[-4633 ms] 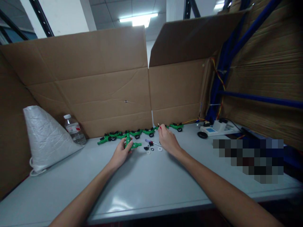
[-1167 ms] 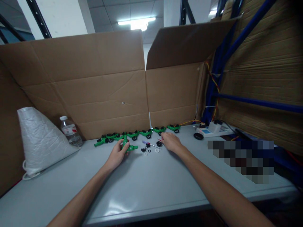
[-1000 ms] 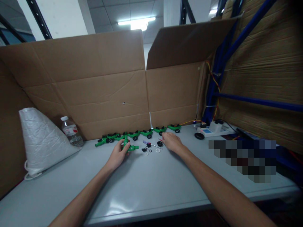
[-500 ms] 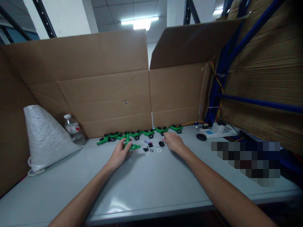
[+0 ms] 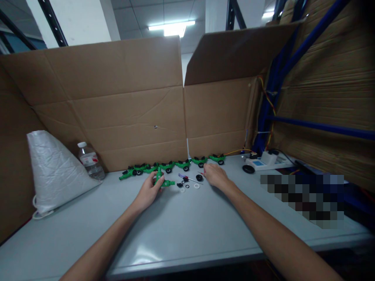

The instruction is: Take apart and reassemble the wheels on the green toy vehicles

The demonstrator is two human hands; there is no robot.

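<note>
My left hand [image 5: 150, 190] is closed round a green T-shaped plastic fitting [image 5: 166, 183], raised a little over the table, with one threaded-looking end pointing right. My right hand [image 5: 215, 174] rests low over the table with its fingers pinched together; a small reddish tip shows at the fingertips, too small to name. Between the hands lie a screwdriver [image 5: 191, 179] with a clear and purple handle, a round black cap [image 5: 199, 178], a white ring [image 5: 197, 186], a small black ring [image 5: 187, 186] and a small black part [image 5: 179, 185].
Several green fittings with black parts, such as this green fitting [image 5: 183, 165], stand in a row along the cardboard wall [image 5: 131, 113]. A white bag [image 5: 58, 175] and a water bottle [image 5: 90, 162] stand left. A power strip [image 5: 271, 161] and a black ring [image 5: 248, 169] are at right.
My left hand has tilted the green fitting slightly and shifted it a touch to the right. My right hand stays in nearly the same place, and the whole view has drifted slightly.
</note>
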